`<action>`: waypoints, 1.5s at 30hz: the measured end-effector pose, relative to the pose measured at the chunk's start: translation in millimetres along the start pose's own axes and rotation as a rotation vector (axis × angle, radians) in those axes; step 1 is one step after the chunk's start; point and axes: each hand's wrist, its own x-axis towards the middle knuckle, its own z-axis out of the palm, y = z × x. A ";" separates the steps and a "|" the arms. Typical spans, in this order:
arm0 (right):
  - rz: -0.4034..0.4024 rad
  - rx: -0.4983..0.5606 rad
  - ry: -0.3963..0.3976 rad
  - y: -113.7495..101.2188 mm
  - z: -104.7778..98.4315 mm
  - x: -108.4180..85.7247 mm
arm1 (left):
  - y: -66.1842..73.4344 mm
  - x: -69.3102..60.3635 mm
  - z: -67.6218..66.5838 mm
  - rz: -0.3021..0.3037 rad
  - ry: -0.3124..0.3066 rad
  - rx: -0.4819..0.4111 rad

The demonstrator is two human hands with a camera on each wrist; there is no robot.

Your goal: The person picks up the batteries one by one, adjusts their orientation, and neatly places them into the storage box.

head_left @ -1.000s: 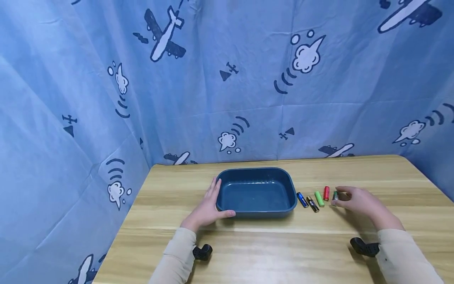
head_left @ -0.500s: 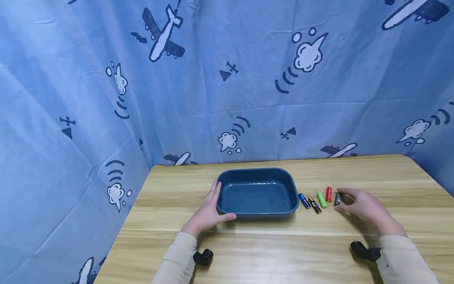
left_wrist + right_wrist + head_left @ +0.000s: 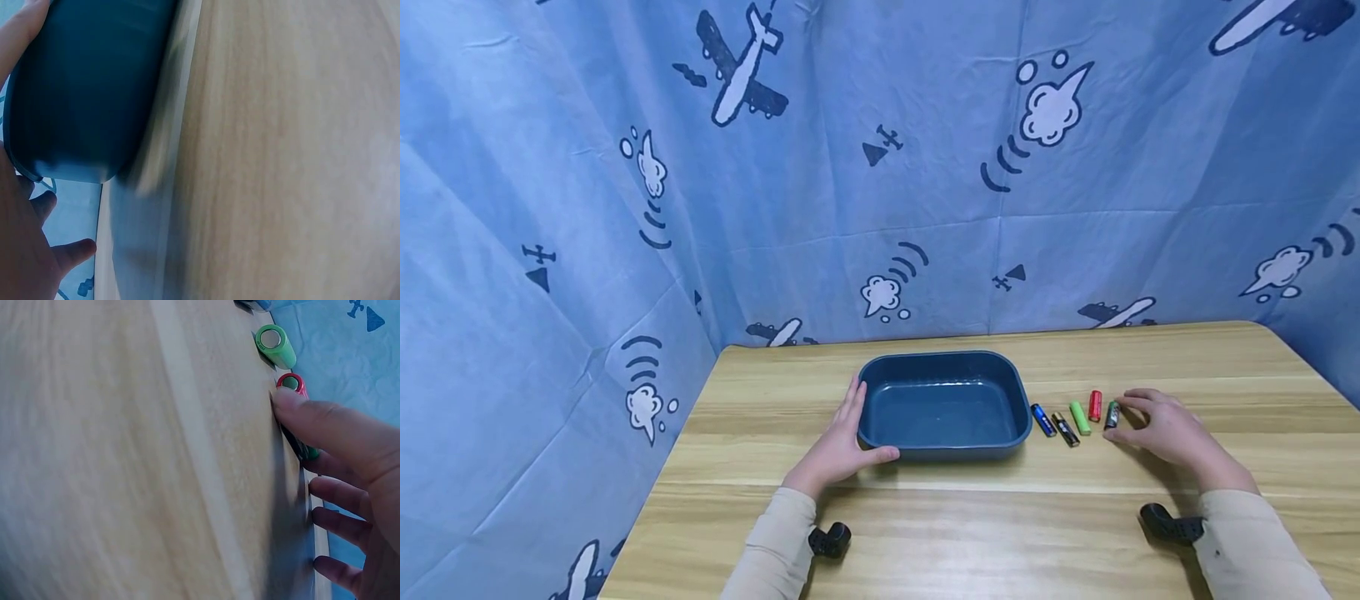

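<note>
A dark blue rectangular tray (image 3: 936, 417) stands on the wooden table. My left hand (image 3: 842, 437) rests on its left front corner, fingers straight along the left side and thumb against the front wall. To the right of the tray lies a row of batteries: a blue battery (image 3: 1043, 420), a black battery (image 3: 1065, 429), a light green battery (image 3: 1080, 418), a red battery (image 3: 1096, 406) and a dark battery with a green end (image 3: 1112, 415). My right hand (image 3: 1161, 427) is around that last one, thumb at its near end, index finger by its far end. In the right wrist view the thumb hides part of it.
The wooden table (image 3: 970, 533) ends at the back against a blue curtain (image 3: 820, 167) with airplane prints. Another fold of curtain (image 3: 512, 375) hangs along the left side. Each sleeve bears a black wrist camera, the left camera (image 3: 830, 541) and the right camera (image 3: 1168, 525).
My right hand has shifted slightly rightward, and its index finger stands farther from the dark battery, which shows more fully. The left hand and the tray hold their places.
</note>
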 end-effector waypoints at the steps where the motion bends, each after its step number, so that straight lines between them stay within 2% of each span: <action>1: 0.000 0.002 0.003 -0.1 0.2 0.3 | 0.1 -0.1 -0.1 0.001 0.001 -0.002; 7: -0.023 0.031 0.009 -1.2 -1.6 2.1 | 0.1 -0.9 -0.2 0.001 0.000 -0.003; 11: -0.052 0.136 0.003 -4.4 -6.5 6.4 | 1.0 -1.3 -1.2 -0.008 -0.008 0.004; 17: -0.033 0.361 -0.004 -15.8 -12.2 13.2 | 1.6 -1.2 -3.3 0.003 -0.011 0.021; 22: -0.056 0.619 0.012 -31.0 -13.2 16.4 | 2.3 -1.5 -4.6 0.004 -0.015 0.015; 26: -0.064 0.808 -0.035 -42.2 -14.2 17.4 | 2.2 -1.4 -4.7 -0.003 -0.021 0.015; 31: -0.048 0.854 -0.085 -56.7 -17.9 17.4 | 2.0 -0.9 -4.9 0.001 -0.025 0.020; 45: -0.113 0.878 -0.096 -81.7 -19.7 25.6 | 3.5 -1.8 -5.9 -0.008 -0.022 0.020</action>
